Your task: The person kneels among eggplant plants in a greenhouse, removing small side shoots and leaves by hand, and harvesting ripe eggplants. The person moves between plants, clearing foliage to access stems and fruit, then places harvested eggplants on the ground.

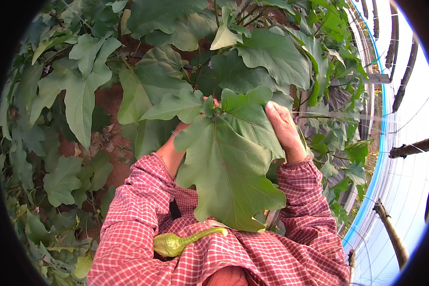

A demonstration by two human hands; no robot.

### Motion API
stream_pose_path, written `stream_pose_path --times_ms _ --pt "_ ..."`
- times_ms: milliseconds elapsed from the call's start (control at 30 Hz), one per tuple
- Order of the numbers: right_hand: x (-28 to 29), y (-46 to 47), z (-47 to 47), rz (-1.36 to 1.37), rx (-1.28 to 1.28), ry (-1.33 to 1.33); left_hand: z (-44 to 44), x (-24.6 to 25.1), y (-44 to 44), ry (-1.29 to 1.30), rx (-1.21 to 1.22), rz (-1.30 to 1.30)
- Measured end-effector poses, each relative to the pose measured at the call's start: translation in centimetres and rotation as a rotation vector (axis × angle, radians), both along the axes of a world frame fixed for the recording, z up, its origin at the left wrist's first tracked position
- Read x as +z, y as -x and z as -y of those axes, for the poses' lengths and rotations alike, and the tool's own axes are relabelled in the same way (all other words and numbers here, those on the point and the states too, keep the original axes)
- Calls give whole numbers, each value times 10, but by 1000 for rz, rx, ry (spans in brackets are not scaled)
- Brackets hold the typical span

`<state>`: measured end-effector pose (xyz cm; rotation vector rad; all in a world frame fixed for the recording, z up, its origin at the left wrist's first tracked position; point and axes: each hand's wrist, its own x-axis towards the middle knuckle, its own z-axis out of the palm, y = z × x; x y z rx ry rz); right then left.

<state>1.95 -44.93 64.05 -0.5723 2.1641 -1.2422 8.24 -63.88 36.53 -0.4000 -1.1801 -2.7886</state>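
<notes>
A broad green lobed leaf (232,171) of an eggplant plant hangs in front of my chest, below the shoot tip (214,109). My right hand (284,125) is at the right edge of a neighbouring leaf (252,121), its thumb and fingers close to the leaf's rim; whether they pinch it is unclear. My left hand (210,102) is mostly covered by leaves behind the shoot tip, with only some fingertips and the wrist showing. A green eggplant calyx with a curved stalk (180,243) lies against my red checked garment, its lower part hidden by the cloth.
Dense eggplant foliage (82,78) surrounds me at the left, ahead and right. Brown soil (112,103) shows between plants. At the right, plastic sheeting (386,143) with a blue edge curves past wooden poles (391,232), and a thin line crosses near my right hand.
</notes>
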Motion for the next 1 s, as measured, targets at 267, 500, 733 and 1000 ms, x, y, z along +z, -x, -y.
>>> stream_pose_path --times_ms 267,500,733,1000 --pt "-31 -37 -28 447 -32 465 -29 -38 14 -407 -87 225" --pt "-36 -31 -38 225 -16 428 -43 28 -34 -376 -247 508" --pt "-35 -62 -63 226 -63 421 -11 59 -6 -218 -335 500" --pt "0 -75 -65 32 34 -101 -34 93 12 749 -295 353"
